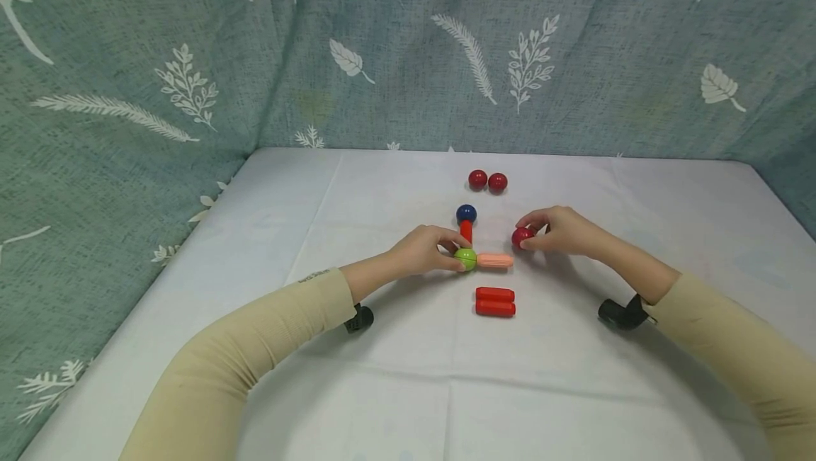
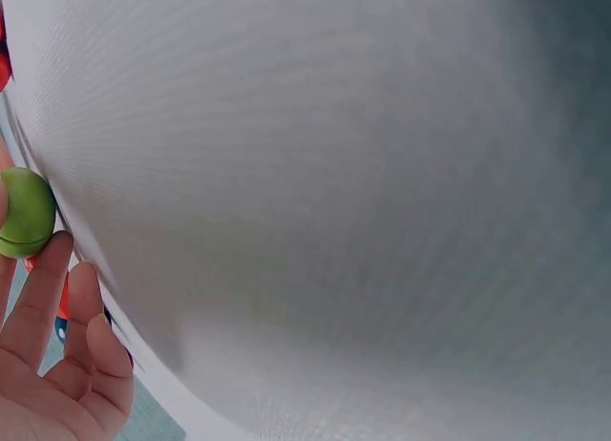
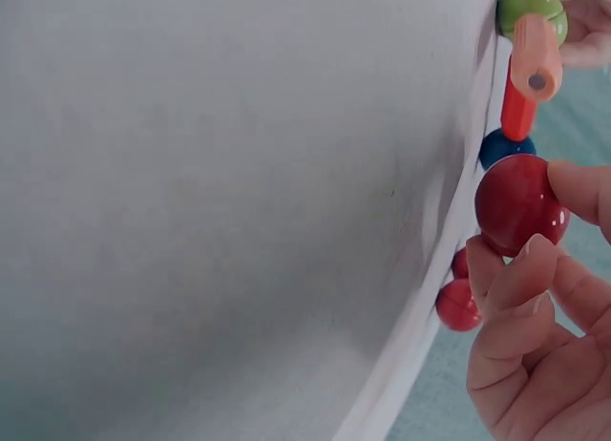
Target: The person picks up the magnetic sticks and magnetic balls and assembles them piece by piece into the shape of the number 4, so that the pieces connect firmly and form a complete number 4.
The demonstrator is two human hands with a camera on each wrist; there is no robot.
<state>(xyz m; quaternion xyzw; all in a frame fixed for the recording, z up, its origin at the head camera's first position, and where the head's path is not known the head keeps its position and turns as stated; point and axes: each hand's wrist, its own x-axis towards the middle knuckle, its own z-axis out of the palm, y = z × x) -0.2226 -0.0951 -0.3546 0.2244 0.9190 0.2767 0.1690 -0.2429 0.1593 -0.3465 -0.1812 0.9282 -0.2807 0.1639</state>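
Note:
My left hand (image 1: 426, 250) pinches a green ball (image 1: 466, 259) between thumb and fingers. A red rod (image 1: 467, 232) runs from that ball to a blue ball (image 1: 467, 214) behind it. From the green ball's right side a ridged orange rod (image 1: 495, 260) points right. My right hand (image 1: 564, 230) pinches a dark red ball (image 1: 521, 238) just beyond the orange rod's free end, with a gap between them. In the right wrist view the rod's end (image 3: 537, 81) shows a small dark hole, and the red ball (image 3: 520, 204) sits between thumb and fingertips.
Two more red balls (image 1: 487, 181) lie side by side toward the table's far edge. Nearer me, two red rods (image 1: 495, 302) lie parallel and touching. A white cloth (image 1: 382, 404) covers the table, and a leaf-patterned green-blue curtain (image 1: 408, 57) hangs behind it.

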